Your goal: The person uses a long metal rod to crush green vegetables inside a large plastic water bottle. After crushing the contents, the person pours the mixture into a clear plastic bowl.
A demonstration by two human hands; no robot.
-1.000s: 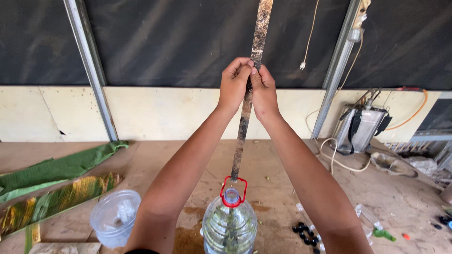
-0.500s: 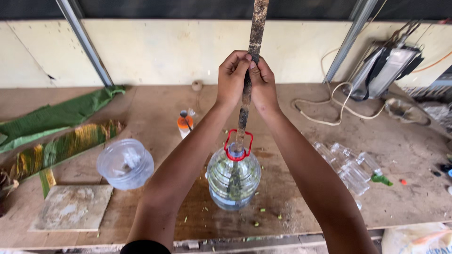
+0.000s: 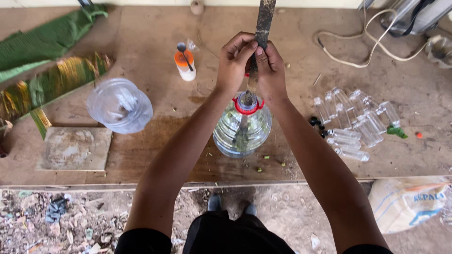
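Observation:
My left hand [image 3: 235, 63] and my right hand [image 3: 269, 68] both grip a long, dark, weathered stick [image 3: 262, 21] held upright. Its lower end goes down through the red-ringed neck of a large clear plastic jug [image 3: 242, 129] standing on the wooden table [image 3: 155, 155]. The hands sit just above the jug's mouth, thumbs pressed to the stick. Small green bits lie on the table around the jug's base.
A second clear jug [image 3: 120, 106] lies left of it, near a stone slab [image 3: 75, 148] and green leaves [image 3: 47, 70]. A small orange-capped bottle [image 3: 184, 65] stands behind. Several small clear bottles [image 3: 353, 120] and a white cable [image 3: 348, 47] lie right. A sack [image 3: 407, 202] sits on the floor.
The view has tilted down from the wall to the table top. Both hands have slid lower on the stick, closer to the jug's neck, pushing the stick deeper.

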